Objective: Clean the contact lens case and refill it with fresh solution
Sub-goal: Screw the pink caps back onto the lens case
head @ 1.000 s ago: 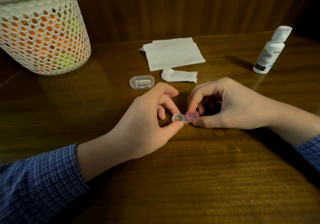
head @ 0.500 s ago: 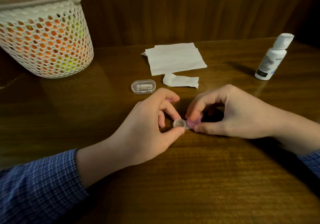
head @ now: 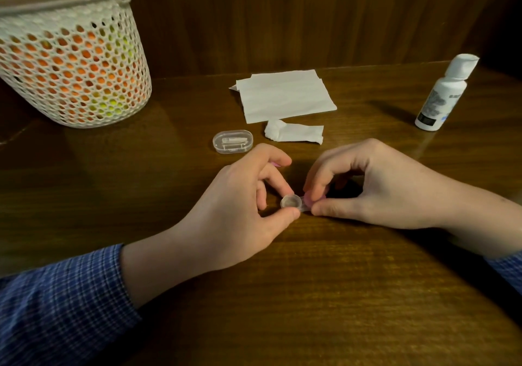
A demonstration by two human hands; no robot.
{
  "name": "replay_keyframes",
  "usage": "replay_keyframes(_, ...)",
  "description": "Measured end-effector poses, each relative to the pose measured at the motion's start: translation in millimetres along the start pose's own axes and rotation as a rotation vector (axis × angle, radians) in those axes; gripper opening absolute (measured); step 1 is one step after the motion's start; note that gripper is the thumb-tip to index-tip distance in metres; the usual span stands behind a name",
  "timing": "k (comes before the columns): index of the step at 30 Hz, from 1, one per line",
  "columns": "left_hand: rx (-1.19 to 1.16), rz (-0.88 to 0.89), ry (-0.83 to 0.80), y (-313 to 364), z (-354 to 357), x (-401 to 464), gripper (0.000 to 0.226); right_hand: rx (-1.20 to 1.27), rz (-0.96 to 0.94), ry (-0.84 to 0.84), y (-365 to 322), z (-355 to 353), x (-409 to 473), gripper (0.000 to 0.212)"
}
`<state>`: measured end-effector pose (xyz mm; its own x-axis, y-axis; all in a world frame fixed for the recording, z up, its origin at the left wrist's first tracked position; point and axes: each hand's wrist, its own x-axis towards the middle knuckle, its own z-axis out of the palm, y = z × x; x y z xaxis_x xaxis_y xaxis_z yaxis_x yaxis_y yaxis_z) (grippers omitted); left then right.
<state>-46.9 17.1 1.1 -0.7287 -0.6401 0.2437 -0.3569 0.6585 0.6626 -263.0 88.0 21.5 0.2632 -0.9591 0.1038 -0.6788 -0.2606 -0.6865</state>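
Low on the wooden tabletop, the left hand pinches the contact lens case at its open well while the right hand grips the pink cap beside it. Beyond lie a clear oval box, a crumpled tissue, flat tissues, the solution bottle and a mesh basket.

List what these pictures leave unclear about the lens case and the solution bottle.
- Lens case, head view: the open well's contents are too small to tell.
- Pink cap: mostly hidden by the right hand; seated or loose, unclear.
- Solution bottle: label print blurred, fill level hidden.
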Motion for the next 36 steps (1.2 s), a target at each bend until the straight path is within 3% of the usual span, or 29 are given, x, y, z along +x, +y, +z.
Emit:
replay_keyframes(15,-0.014,-0.011,-0.002,0.8,-0.2,0.0,0.062,-0.041,-0.043,-0.075,-0.5,-6.7,-1.3,0.018)
replay_keyframes(36,-0.014,0.003,-0.005,0.5,-0.1,1.2,0.059,-0.045,-0.031,-0.057,0.5,-5.3,-0.8,0.014)
